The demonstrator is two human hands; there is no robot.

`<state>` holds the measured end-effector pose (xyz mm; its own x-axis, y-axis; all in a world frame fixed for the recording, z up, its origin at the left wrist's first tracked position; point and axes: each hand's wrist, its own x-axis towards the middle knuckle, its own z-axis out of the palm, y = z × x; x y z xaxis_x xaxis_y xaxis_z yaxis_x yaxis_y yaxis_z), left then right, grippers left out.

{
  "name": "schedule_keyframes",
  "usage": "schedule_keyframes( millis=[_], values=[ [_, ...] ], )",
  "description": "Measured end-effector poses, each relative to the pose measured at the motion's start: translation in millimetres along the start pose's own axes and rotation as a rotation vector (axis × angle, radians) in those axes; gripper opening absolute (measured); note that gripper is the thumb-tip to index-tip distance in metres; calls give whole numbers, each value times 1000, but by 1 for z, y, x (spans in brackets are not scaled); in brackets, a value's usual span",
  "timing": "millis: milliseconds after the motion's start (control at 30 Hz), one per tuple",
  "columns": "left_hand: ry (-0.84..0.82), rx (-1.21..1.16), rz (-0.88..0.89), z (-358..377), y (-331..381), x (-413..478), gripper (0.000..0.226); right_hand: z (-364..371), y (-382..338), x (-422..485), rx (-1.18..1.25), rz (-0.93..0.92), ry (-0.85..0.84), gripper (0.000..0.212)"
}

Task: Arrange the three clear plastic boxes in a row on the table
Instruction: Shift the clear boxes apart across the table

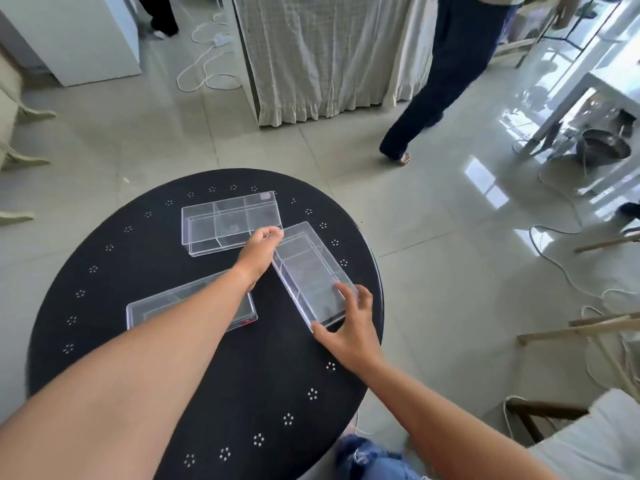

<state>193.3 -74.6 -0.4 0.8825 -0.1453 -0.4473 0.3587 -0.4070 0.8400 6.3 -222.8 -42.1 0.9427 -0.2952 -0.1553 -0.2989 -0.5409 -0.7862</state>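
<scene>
Three clear plastic boxes lie on a round black table (207, 393). The far box (225, 221) sits near the table's back. The near-left box (156, 303) is partly hidden under my left forearm. The right box (311, 275) lies at an angle near the right edge. My left hand (259, 251) pinches its far corner, and my right hand (349, 323) grips its near end with thumb and fingers spread around it.
A person in dark trousers (440, 88) walks on the tiled floor beyond the table. A curtained table (329, 53) stands behind. White cables (207, 71) trail on the floor. A wooden chair (547, 420) with a white cushion stands at the lower right.
</scene>
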Motion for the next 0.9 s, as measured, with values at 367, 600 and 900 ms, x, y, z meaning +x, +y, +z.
schedule_keyframes(
  millis=[367, 600, 900],
  values=[
    [-54, -172, 4, -16, 26, -11, 52, -85, -24, 107, 613, 494, -125, 52],
    [-35, -154, -113, -18, 8, -20, 75, -105, -43, 142, 587, 601, -463, 79],
    [144, -35, -190, -7, 8, -23, 41, -84, -44, 161, 164, 435, -430, 31]
  ],
)
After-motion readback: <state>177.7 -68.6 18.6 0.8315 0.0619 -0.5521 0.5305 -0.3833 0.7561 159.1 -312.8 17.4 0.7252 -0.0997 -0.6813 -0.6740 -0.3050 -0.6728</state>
